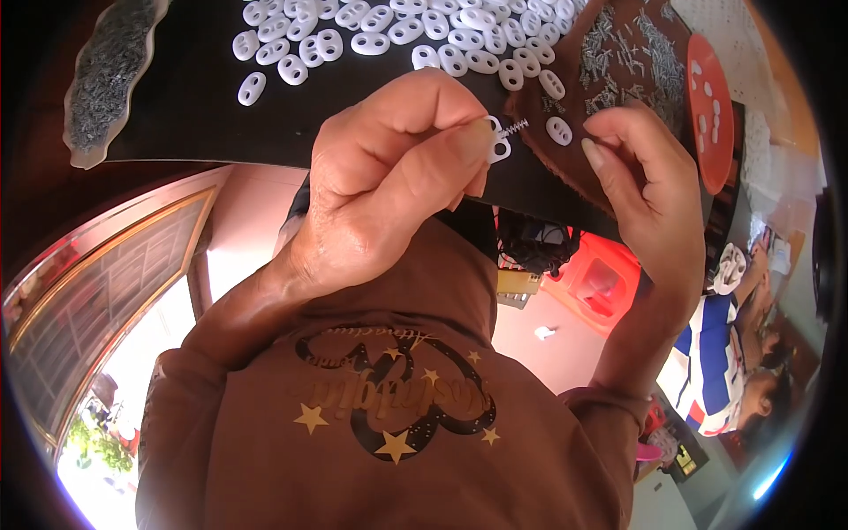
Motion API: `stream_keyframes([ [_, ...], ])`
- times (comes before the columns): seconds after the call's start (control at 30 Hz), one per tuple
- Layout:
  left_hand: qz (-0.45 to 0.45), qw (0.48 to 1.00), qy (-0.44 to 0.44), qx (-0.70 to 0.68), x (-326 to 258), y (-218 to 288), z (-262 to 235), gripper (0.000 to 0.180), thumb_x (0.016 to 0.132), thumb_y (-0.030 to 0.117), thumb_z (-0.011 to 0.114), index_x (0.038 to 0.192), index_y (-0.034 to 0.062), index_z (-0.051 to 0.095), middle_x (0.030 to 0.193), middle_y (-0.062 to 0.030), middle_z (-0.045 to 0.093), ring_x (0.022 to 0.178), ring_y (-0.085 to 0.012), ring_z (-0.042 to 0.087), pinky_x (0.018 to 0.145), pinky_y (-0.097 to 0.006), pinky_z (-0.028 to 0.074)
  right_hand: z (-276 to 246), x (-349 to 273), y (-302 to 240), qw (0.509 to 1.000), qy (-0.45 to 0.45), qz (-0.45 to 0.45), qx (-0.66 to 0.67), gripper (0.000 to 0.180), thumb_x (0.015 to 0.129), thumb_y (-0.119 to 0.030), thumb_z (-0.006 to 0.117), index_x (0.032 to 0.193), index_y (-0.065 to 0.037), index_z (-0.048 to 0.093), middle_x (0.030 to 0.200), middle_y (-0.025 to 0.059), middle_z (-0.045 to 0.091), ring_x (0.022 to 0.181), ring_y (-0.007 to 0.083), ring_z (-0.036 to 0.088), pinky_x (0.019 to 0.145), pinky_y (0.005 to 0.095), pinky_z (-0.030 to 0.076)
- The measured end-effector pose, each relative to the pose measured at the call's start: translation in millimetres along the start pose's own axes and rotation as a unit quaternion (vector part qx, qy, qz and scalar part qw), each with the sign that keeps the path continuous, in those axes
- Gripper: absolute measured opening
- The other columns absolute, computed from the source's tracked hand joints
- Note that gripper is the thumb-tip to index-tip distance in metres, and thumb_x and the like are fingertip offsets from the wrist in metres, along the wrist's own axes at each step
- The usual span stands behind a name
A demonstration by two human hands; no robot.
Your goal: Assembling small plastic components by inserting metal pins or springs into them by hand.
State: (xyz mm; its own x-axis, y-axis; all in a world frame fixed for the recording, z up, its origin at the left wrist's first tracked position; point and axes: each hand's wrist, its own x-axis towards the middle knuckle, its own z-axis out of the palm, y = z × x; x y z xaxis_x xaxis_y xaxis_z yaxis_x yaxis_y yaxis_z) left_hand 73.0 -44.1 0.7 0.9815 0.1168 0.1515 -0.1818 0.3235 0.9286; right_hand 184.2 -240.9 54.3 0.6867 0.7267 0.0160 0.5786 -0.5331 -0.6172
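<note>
My left hand [380,177] is pinched, thumb against forefinger, on a small white plastic cord lock piece [500,148] with holes. A thin metal spring [515,128] sticks out of this piece toward the right; the rest is hidden by the fingertips. My right hand [649,172] hovers to the right with fingers curled, thumb and forefinger tips slightly apart, and nothing visible between them. Just left of its fingertips is a white oval cord lock [559,131] at the brown cloth [565,71]. Several more white cord locks [405,32] lie spread on the black tabletop [194,106].
Small metal springs [632,53] are scattered over the cloth. An orange dish [714,159] with white pieces stands at the right, a clear tray of dark metal bits [110,75] at the far left. Below the table are a red plastic stool [587,283] and, further right, a person [715,362].
</note>
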Motion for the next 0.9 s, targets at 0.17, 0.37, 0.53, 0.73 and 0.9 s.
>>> stream_keyframes([
  [0.17,0.007,1.000,-0.001,0.004,0,-2,1,0.011,0.092,0.005,0.043,0.087,-0.0009,0.051,0.076,-0.0099,0.055,0.057,-0.0112,0.047,0.052,-0.023,0.038,19,0,4,0.998,0.049,-0.007,-0.030,0.014,0.081,0.002,0.064,0.092,0.001,0.056,0.075,0.0058,0.050,0.065,0.0118,0.047,0.059,0.0231,0.040],
  [0.37,0.002,1.000,0.004,-0.001,-2,-1,-2,0.011,0.093,0.005,0.043,0.087,-0.0009,0.051,0.077,-0.0099,0.055,0.057,-0.0111,0.047,0.052,-0.023,0.038,23,5,-2,0.998,0.035,0.002,-0.059,0.013,0.081,0.001,0.065,0.088,0.001,0.054,0.070,0.0060,0.047,0.060,0.0138,0.044,0.053,0.0259,0.038],
  [0.53,-0.001,1.000,0.008,-0.007,-2,2,-3,0.011,0.093,0.006,0.045,0.088,-0.0003,0.052,0.076,-0.0081,0.055,0.057,-0.0101,0.047,0.053,-0.023,0.038,27,2,-4,0.997,0.046,0.003,-0.062,0.009,0.083,-0.001,0.063,0.087,0.001,0.054,0.068,0.0035,0.047,0.060,0.0089,0.042,0.053,0.0230,0.036],
  [0.73,-0.038,0.999,-0.007,-0.033,-1,9,-3,0.012,0.095,0.010,0.047,0.091,0.0008,0.054,0.072,-0.0041,0.055,0.059,-0.0078,0.047,0.056,-0.022,0.039,9,4,-45,0.978,0.039,0.123,0.164,0.011,0.089,-0.008,0.058,0.091,0.002,0.058,0.077,-0.0057,0.052,0.065,-0.0003,0.040,0.057,0.0134,0.030],
  [0.9,-0.104,0.994,-0.042,-0.018,-4,18,-5,0.012,0.095,0.010,0.047,0.093,0.0007,0.055,0.072,-0.0035,0.056,0.063,-0.0068,0.047,0.058,-0.020,0.037,13,13,-47,0.943,-0.014,0.143,0.299,0.020,0.089,-0.015,0.058,0.094,0.004,0.059,0.075,-0.0029,0.050,0.063,0.0013,0.039,0.055,0.0149,0.029],
])
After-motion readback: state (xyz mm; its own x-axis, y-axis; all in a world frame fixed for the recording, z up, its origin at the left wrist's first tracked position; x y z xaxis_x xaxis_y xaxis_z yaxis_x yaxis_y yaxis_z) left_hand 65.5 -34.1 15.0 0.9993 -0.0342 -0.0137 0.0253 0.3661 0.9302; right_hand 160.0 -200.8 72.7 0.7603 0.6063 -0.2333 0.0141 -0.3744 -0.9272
